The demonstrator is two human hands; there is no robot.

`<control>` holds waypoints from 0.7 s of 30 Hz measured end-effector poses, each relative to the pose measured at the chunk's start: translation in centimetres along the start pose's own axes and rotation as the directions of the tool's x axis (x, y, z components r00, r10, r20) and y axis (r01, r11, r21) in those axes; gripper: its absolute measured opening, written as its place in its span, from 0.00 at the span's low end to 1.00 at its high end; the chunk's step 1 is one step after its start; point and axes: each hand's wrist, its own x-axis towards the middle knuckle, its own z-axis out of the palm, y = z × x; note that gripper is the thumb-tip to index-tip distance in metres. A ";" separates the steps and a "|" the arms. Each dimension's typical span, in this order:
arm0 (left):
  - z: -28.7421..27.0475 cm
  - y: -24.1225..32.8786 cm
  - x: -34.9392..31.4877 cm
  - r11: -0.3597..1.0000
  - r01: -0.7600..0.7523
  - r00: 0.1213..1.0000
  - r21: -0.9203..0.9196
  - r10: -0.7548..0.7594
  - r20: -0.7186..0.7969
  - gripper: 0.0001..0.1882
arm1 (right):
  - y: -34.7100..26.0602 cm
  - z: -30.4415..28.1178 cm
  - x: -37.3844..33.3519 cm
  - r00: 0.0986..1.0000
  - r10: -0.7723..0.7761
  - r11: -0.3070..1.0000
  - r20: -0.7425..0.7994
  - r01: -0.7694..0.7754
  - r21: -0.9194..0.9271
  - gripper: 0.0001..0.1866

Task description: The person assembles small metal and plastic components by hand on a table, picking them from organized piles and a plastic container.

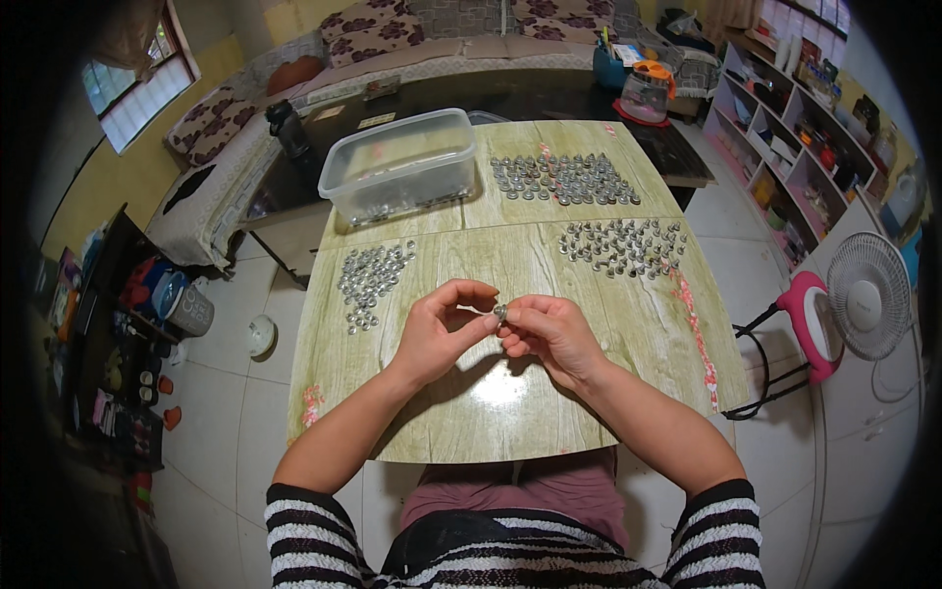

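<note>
Above the near middle of the table (471,432), my two hands meet at a small round silvery metal part (500,312). My left hand (442,334) pinches it from the left with thumb and forefinger. From the right, the fingertips of my right hand (554,334) are closed on it too and hide much of it. Left of my hands lies a group of small silvery metal caps (373,280). To the right is a scattered group of small metal pieces with upright stems (623,247). Farther back, similar metal parts (564,180) stand in close rows.
A clear plastic tub (400,167) with small metal pieces at its bottom stands at the table's far left. Behind is a dark low table (530,93) with a black bottle (287,128). A fan (868,294) on a pink chair (810,329) is at the right.
</note>
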 end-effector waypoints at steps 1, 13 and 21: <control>0.0 0.0 0.0 1.000 0.000 1.000 0.000 0.000 -0.002 0.15 | 0.0 0.0 0.0 1.000 0.003 1.000 0.004 -0.003 -0.006 0.06; 0.4 0.5 -0.1 0.998 -0.013 0.999 -0.057 0.011 -0.038 0.11 | 0.1 -0.1 0.1 0.999 0.020 0.998 0.030 -0.019 -0.052 0.08; -0.1 0.0 0.1 0.995 0.012 0.997 -0.100 -0.019 -0.070 0.12 | 0.2 0.0 0.2 1.000 0.015 0.999 0.015 -0.014 -0.035 0.07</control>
